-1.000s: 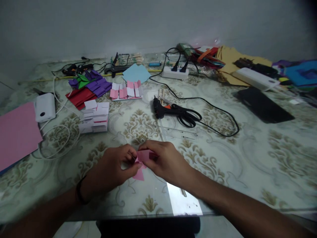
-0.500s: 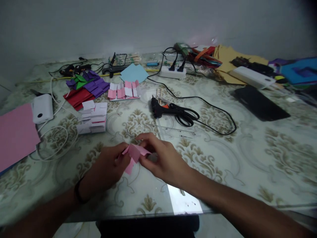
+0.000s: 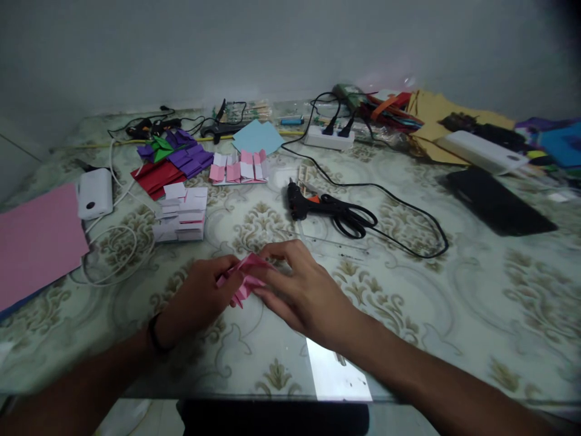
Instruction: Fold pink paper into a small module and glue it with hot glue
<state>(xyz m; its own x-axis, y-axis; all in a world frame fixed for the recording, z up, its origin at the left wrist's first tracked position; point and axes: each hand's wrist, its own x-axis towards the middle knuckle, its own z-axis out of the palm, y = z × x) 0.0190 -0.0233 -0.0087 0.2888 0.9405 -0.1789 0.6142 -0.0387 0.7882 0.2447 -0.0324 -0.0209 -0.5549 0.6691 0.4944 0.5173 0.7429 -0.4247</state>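
Observation:
Between my hands is a small piece of folded pink paper (image 3: 247, 280), creased and partly hidden by my fingers. My left hand (image 3: 206, 287) pinches its left side between thumb and fingers. From the right, my right hand (image 3: 302, 287) grips the same paper, its fingers closed over the upper and right part. Beyond the left hand sits a stack of folded white paper pieces (image 3: 184, 215). Farther back lies a row of folded pink and white pieces (image 3: 239, 168).
Behind the right hand lie a black glue gun (image 3: 299, 203) and black-handled scissors (image 3: 354, 217), near a white power strip (image 3: 329, 138). Pink sheets (image 3: 39, 242) and a white power bank (image 3: 95, 194) lie left. A dark flat slab (image 3: 497, 200) rests at right.
The pink paper's flaps have been pressed closer together, and my right fingers now cover more of it. The view has shifted slightly, so the table's things appear farther right.

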